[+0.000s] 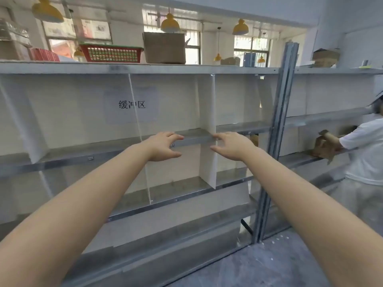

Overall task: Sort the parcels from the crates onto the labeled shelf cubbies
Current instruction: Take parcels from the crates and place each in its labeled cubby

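Shelf (103,154) of smooth grey metal

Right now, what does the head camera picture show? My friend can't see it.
The left hand and right hand, both empty, reach toward a grey metal shelf at a white divider. A paper sign hangs behind them; a red basket and cardboard box sit on top. Another person stands at the right.

The shelf boards (83,160) are dull grey metal and the dividers (207,104) plain white. The label (131,104) is white paper with black characters. Above are a red lattice-patterned basket (112,53), a brown cardboard box (164,47) and yellow lamps (170,23). The floor (279,266) is mottled grey. Another person's shirt (364,150) is white and the parcel (323,148) brown.
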### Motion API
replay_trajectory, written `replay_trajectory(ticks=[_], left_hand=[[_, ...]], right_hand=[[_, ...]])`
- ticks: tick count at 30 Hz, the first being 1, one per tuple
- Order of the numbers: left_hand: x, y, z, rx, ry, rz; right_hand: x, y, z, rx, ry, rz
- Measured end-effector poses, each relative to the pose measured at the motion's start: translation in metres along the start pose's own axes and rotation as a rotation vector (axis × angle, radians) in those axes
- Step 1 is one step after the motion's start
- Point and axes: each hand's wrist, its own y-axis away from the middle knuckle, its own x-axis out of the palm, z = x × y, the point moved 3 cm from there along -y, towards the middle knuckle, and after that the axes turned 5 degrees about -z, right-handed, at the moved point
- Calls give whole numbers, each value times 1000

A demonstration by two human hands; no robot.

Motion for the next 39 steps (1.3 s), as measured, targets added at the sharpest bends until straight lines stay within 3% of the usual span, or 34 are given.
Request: replay_trajectory(ticks=[9, 17, 29, 39], left_hand=[[42, -157, -95, 167, 78, 31], [85, -328, -245, 385, 164, 58], [175, -493, -488, 761, 84, 84], [253, -604, -709, 1211, 132, 167]], right_hand=[[-10, -16, -152, 147, 46, -4], [-50, -20, -344, 365, 92, -27], [-93, 69, -581, 796, 227, -59], [-109, 161, -737, 1213, 319, -90]])
